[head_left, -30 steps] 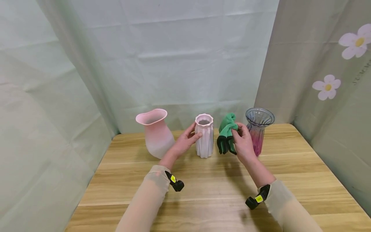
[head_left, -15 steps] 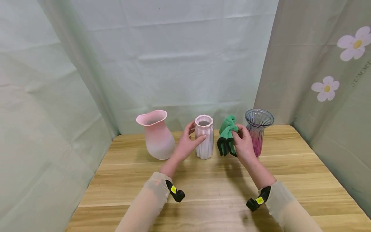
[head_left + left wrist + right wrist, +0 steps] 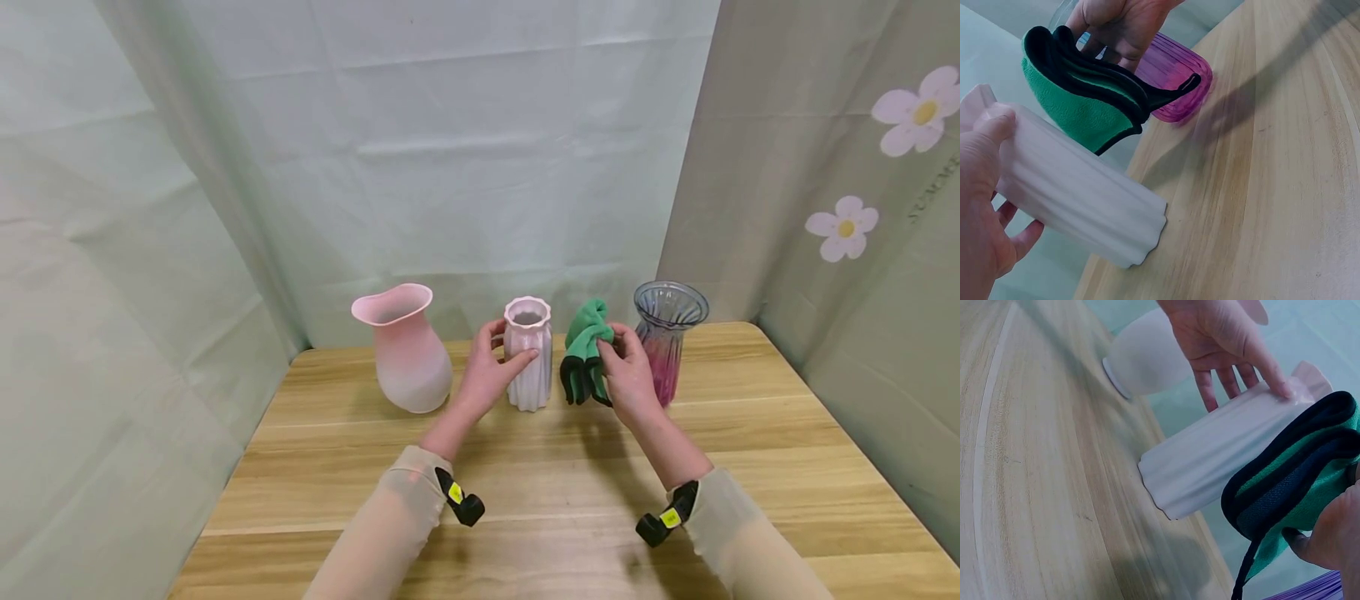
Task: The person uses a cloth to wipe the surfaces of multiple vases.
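A small white fluted vase (image 3: 529,382) with a scalloped rim stands upright near the table's back edge. My left hand (image 3: 482,379) holds it from the left, thumb across the front near the neck and the other fingers behind. To its right, my right hand (image 3: 630,377) pinches a folded green cloth with black trim (image 3: 588,335), which hangs above the table. In the left wrist view the cloth (image 3: 1072,106) is beside the vase (image 3: 1079,181), black edges drooping. The right wrist view shows the folded layers of the cloth (image 3: 1297,481) in front of the vase (image 3: 1204,456).
On the left stands a larger pink-and-white vase (image 3: 412,367) with a wavy, flared mouth. A ribbed glass vase (image 3: 663,354), blue-grey above and magenta below, stands just behind my right hand. Pale curtains (image 3: 480,167) hang behind the wooden table (image 3: 525,517).
My left thumb has slid further right across the front of the white vase, and the left wrist has shifted slightly right. The right hand and the cloth have hardly moved.
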`<state>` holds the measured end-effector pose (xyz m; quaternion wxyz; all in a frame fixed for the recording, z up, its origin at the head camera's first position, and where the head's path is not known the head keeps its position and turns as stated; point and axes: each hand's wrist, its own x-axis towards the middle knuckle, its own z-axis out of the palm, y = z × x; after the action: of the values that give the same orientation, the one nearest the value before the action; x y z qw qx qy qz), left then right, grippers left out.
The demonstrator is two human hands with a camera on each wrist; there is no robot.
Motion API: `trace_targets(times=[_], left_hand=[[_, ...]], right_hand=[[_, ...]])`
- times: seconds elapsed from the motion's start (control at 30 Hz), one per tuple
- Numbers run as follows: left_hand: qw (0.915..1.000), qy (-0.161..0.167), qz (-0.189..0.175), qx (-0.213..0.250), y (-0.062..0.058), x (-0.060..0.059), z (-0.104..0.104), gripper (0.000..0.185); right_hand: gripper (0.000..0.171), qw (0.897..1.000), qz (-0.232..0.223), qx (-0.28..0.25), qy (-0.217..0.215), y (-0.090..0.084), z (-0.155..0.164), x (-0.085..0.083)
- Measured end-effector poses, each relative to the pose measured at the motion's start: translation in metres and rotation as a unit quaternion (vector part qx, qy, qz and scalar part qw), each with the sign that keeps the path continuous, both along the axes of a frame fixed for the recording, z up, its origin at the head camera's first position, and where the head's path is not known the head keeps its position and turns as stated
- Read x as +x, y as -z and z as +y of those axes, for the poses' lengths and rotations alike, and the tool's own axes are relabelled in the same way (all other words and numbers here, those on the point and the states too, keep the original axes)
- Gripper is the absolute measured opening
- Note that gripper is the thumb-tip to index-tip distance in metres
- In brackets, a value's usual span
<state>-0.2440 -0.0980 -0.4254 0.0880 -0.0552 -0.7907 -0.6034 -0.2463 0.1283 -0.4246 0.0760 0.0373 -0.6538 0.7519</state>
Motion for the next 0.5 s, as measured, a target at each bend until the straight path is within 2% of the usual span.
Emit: trace_targets(times=[0.17, 0.37, 0.5], left_hand=[[0.9999, 0.013, 0.007, 0.001, -0.001, -0.001, -0.002, 0.076], [0.9982, 0.059, 0.01, -0.003, 0.0, -0.008, -0.011, 0.075], [0.9955, 0.094, -0.006, -0.008, 0.0, -0.014, -0.02, 0.074]], right_hand=[[0.016, 1.0, 0.004, 0.001, 0.003, 0.0, 0.0, 0.0], [0.018, 1.0, 0.001, 0.002, 0.002, -0.001, 0.001, 0.001], [0.02, 1.0, 0.0, 0.004, 0.001, -0.001, 0.0, 0.0]])
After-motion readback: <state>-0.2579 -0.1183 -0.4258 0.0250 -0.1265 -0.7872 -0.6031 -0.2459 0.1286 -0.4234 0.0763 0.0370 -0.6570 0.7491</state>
